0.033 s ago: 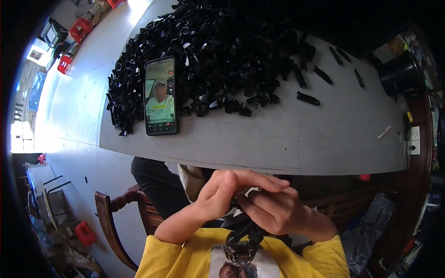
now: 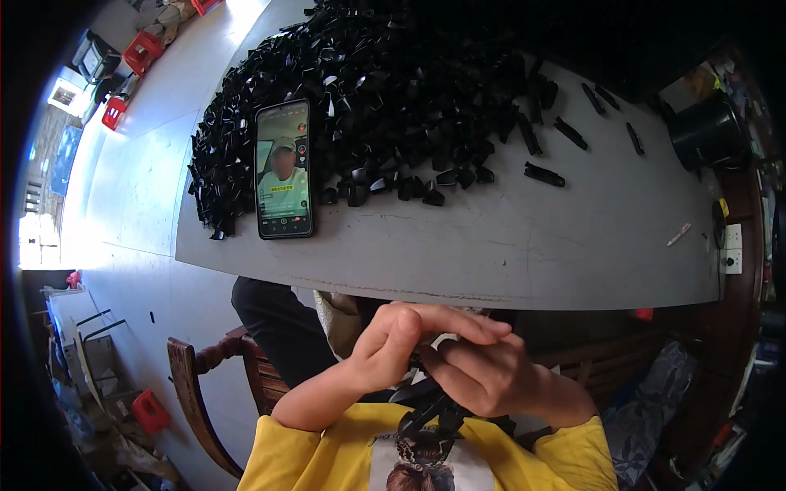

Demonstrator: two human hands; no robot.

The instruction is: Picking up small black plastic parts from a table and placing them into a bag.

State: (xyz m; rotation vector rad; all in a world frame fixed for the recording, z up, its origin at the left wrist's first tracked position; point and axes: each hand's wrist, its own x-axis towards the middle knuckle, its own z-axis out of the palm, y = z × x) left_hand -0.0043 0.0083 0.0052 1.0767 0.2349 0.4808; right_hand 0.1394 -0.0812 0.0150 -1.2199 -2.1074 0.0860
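Observation:
Just past the table's near edge, both my hands meet in front of my yellow shirt. My left hand (image 2: pixel 386 342) is closed, its fingers pressed together and reaching across to the right fingertips, thumb up. My right hand (image 2: pixel 490 375) is closed too, with its fingers curled inward under the left fingers. Whatever lies between them is mostly hidden; a dark patch shows in the gap. Below the hands, black strap-like pieces (image 2: pixel 434 413) lie against my chest. A large pile of small black plastic parts (image 2: pixel 368 106) covers the far part of the table.
A phone (image 2: pixel 284 176) with its screen lit stands against the pile on the grey table (image 2: pixel 426 254). Several long black clips (image 2: pixel 544 173) lie to the right. Beyond them are a black bucket (image 2: pixel 708 131) and a small pen-like stick (image 2: pixel 678 235). A wooden chair (image 2: pixel 201 385) is at left.
My left hand has shifted very slightly downward against the right one. The phone, the pile and the clips have stayed put.

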